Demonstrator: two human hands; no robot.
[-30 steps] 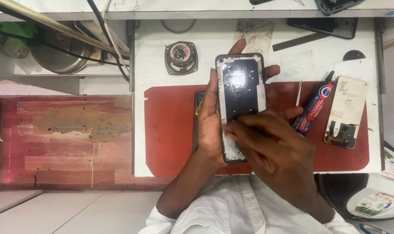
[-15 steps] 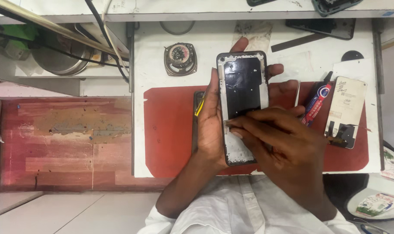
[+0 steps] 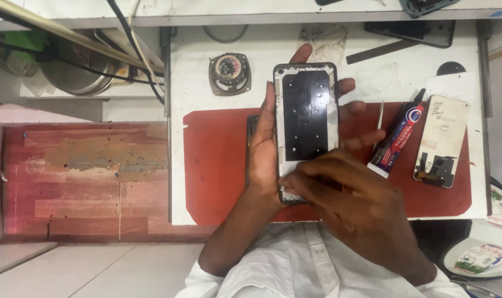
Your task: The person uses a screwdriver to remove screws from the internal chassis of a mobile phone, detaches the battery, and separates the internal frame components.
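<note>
— Holding the phone frame (image 3: pixel 306 124) up over the red mat (image 3: pixel 218 165), the left hand (image 3: pixel 265 152) wraps it from behind: thumb along the left edge, fingers (image 3: pixel 347 85) poking out past the right edge and the top. How much of the frame shows?

— Most of it. The dark inner panel faces the camera, but the bottom end disappears under the right hand (image 3: pixel 356 207), whose fingers (image 3: pixel 303 179) are bunched and pressed on the lower edge. Whether they pinch anything small cannot be told; the tips cover the spot.

— And under the left hand?

— A dark flat thing (image 3: pixel 251 143) lies on the mat, only a thin strip showing beside the wrist.

— What else is on the worktop (image 3: pixel 190 83)?

— A glue tube (image 3: pixel 397 138) and a slim metal tool (image 3: pixel 379 118) just right of the hands, a pale back cover (image 3: pixel 443 138) further right, a round speaker (image 3: pixel 230 73) at upper left. The dark pieces along the top edge are cut off by the frame.
</note>
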